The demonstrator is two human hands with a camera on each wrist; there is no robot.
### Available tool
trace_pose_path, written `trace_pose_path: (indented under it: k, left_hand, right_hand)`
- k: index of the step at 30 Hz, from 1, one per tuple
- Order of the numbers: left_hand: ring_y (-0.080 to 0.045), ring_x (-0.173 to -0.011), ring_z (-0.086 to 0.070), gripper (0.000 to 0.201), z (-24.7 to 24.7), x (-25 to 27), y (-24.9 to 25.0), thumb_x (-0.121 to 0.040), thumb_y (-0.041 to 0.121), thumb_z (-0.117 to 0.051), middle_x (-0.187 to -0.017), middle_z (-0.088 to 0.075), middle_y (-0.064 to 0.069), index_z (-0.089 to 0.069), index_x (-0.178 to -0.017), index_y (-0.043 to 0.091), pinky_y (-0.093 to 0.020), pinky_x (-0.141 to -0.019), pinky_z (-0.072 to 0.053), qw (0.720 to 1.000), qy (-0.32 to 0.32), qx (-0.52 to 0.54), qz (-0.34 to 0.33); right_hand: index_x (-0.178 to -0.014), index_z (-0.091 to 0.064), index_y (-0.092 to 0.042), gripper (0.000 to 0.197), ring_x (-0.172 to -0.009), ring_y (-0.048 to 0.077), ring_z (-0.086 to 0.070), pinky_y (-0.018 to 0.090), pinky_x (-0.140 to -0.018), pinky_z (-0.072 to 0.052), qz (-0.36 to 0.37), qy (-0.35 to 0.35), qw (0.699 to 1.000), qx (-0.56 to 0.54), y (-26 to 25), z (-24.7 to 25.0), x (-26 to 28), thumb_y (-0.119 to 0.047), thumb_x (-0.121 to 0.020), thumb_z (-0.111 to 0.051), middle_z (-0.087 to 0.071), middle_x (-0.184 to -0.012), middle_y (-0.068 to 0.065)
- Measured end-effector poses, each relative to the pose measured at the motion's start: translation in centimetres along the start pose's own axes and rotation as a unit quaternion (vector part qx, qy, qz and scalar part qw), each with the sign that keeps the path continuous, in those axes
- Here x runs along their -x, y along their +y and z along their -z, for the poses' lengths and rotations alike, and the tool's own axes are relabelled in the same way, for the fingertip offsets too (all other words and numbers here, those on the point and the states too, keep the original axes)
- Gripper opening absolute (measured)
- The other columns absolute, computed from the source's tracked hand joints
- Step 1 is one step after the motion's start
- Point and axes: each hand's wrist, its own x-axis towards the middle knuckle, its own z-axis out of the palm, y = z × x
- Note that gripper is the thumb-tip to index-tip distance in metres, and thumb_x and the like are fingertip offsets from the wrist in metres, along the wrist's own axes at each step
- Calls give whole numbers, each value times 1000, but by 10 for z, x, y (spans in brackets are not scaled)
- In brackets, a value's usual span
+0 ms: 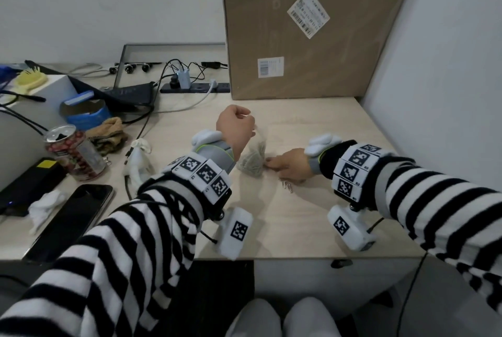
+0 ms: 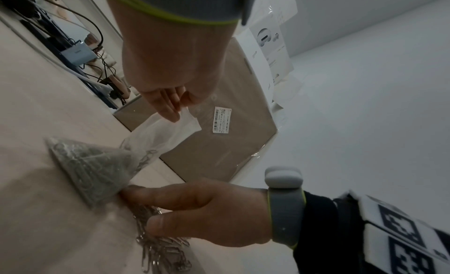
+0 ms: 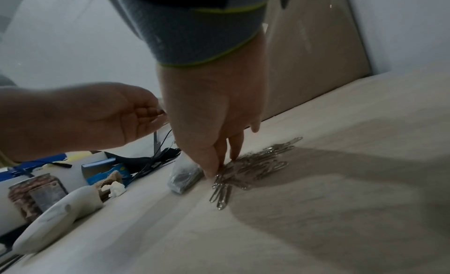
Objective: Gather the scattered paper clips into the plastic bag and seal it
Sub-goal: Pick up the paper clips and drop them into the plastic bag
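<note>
My left hand point(image 1: 245, 123) is raised over the table and pinches the top edge of a clear plastic bag point(image 1: 252, 161). The bag hangs from it, and its bottom, full of paper clips, rests on the table point(image 1: 312, 222). In the left wrist view the bag point(image 2: 95, 168) bulges with clips below the left hand point(image 2: 174, 109). My right hand point(image 1: 273, 164) lies on the table just right of the bag. Its thumb and fingers close on a pile of loose silver paper clips point(image 3: 255, 165). More clips point(image 1: 288, 187) lie near the right hand's near side.
A tall cardboard box point(image 1: 312, 24) stands against the wall behind the hands. To the left are a soda can point(image 1: 74, 153), a dark phone point(image 1: 70, 217), crumpled tissues point(image 1: 138, 160), a power strip point(image 1: 195, 88) and cables. The table's front edge runs near my lap.
</note>
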Motion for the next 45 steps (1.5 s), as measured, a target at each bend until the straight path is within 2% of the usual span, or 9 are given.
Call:
trace_pose_path:
  k: [7,11,16,20,24,29,34,39,45]
  left_hand:
    - [-21,-76,-63,19,-2,11,5,-84,-1,-46,-88,-65,-16,-58,-96,9,-21,-55,-53,999,-26,-4,-24]
    - [-24,-77,-62,18,2,17,5,-82,1,-47,-87,-67,-16,-57,-91,12,-33,-68,-54,999,-31,-19,-20]
    - [-26,-74,-63,21,9,26,3,-78,4,-50,-68,-64,-5,-57,-76,23,-39,-75,-54,998,-37,-49,-7]
    - [-22,-68,-60,23,11,38,4,-79,2,-51,-63,-62,-3,-58,-73,23,-31,-67,-49,997,-43,-55,-15]
    - [-17,-62,-59,25,10,46,4,-80,0,-49,-63,-62,-2,-58,-73,23,-25,-59,-45,996,-52,-63,-17]
    - [-19,-67,-60,25,5,48,2,-80,0,-50,-65,-62,-3,-58,-73,22,-28,-71,-47,996,-62,-65,-12]
    - [-23,-72,-57,22,3,47,-5,-79,0,-52,-66,-63,-5,-63,-80,18,-31,-68,-43,991,-114,-62,-9]
    - [-20,-68,-57,23,-2,43,-9,-79,-1,-51,-68,-63,-4,-63,-79,19,-27,-65,-43,991,-123,-56,-6]
    - [-18,-65,-56,21,-16,36,-13,-78,-2,-51,-67,-62,-4,-63,-81,15,-26,-62,-43,990,-132,-48,4]
  right_hand:
    - [-145,-36,-27,44,-140,25,-35,29,-110,-29,-12,40,999,-28,33,-13,31,-28,-102,-35,-40,-150,-2]
    - [-153,-7,-24,56,-150,18,-2,36,-119,-8,38,-6,998,57,18,-33,38,-37,-102,-27,-4,-162,-5]
    - [-153,-4,-23,59,-150,21,2,40,-115,6,-17,19,996,85,20,-45,34,-45,-101,-21,2,-162,-4]
    - [-152,-14,-23,74,-148,24,-15,44,-117,-17,-65,113,991,-11,31,-37,36,-59,-92,-38,-13,-161,1]
    - [-147,-17,-33,120,-137,30,-36,50,-109,-35,-145,110,980,-79,48,-48,16,-89,-46,-48,-29,-153,5]
    - [-122,-44,-32,62,-108,31,-52,48,-96,-43,-167,128,974,-80,49,-49,1,-64,-70,-57,-45,-125,3]
    - [-95,-46,-31,23,-92,28,-54,47,-88,-47,-144,129,979,-58,47,-43,-8,-46,-80,-56,-50,-107,1]
    - [-87,-40,-36,13,-83,25,-59,44,-78,-53,-135,119,982,-50,63,-42,-25,-34,-80,-49,-61,-98,1]
    - [-94,-57,-16,19,-87,28,-63,39,-82,-55,-120,111,985,-53,48,-27,-2,-29,-81,-53,-67,-99,6]
